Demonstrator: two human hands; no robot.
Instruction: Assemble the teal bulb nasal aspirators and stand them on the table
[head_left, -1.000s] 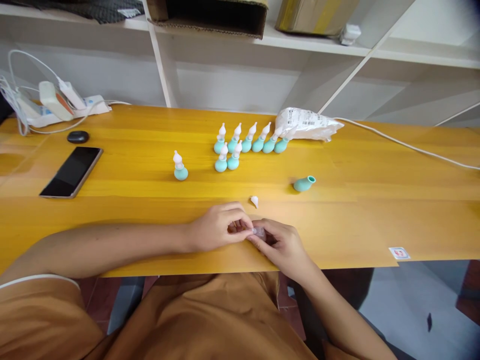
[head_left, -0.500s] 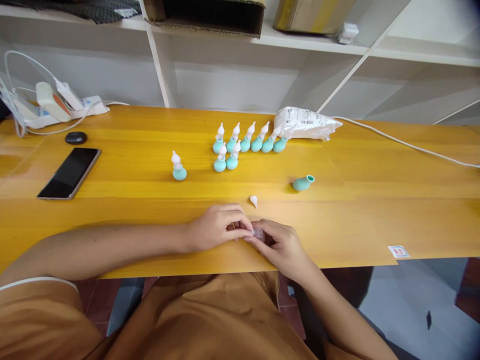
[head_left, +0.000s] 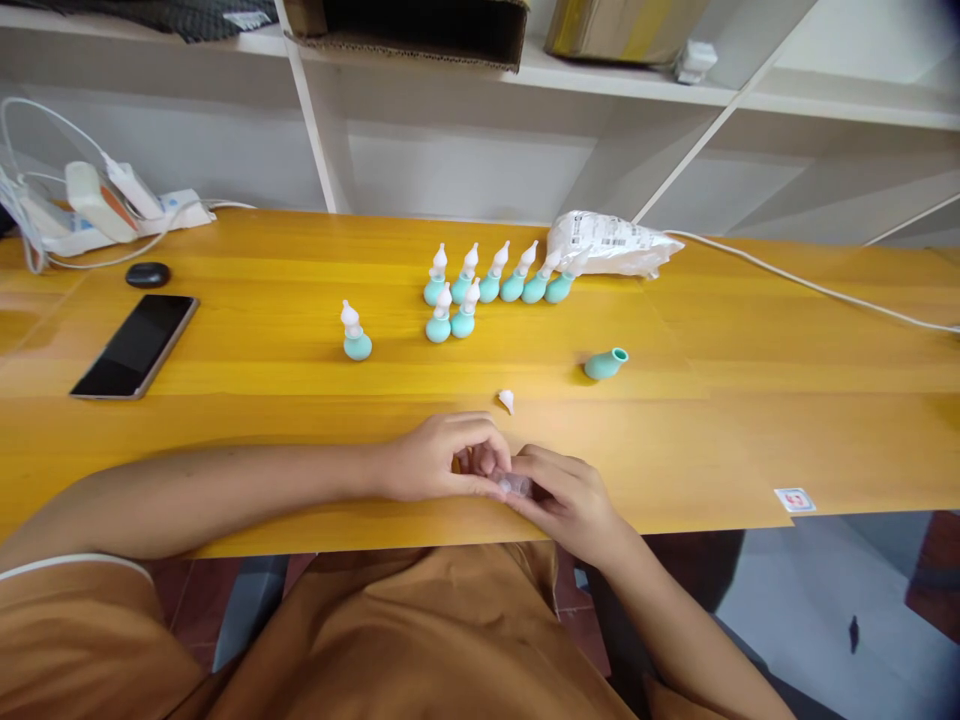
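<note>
Close to the table's front edge, my left hand (head_left: pixel 450 458) and my right hand (head_left: pixel 562 497) meet around a small clear plastic tube-shaped piece (head_left: pixel 514 484). The right fingers grip it from the right, and the left thumb and fingertips pinch its left end. Part of the piece is hidden by the fingers. Just beyond my hands lies a small white pointed tip (head_left: pixel 507 401). Farther right, a teal rubber bulb (head_left: pixel 605 364) rests on its side with its open mouth facing right. A teal bulb with a white tip fitted (head_left: pixel 356 333) stands alone to the left.
Several assembled bulbs (head_left: pixel 490 289) stand in rows toward the back, beside a white plastic bag (head_left: pixel 611 245). On the left are a phone (head_left: pixel 136 345), a black oval case (head_left: pixel 148 274) and a power strip (head_left: pixel 172 210). A white cable (head_left: pixel 810 283) crosses the back right.
My hands have shifted slightly toward the table edge with the clear piece, and the left fingers have curled around its end. The things on the table stay put.
</note>
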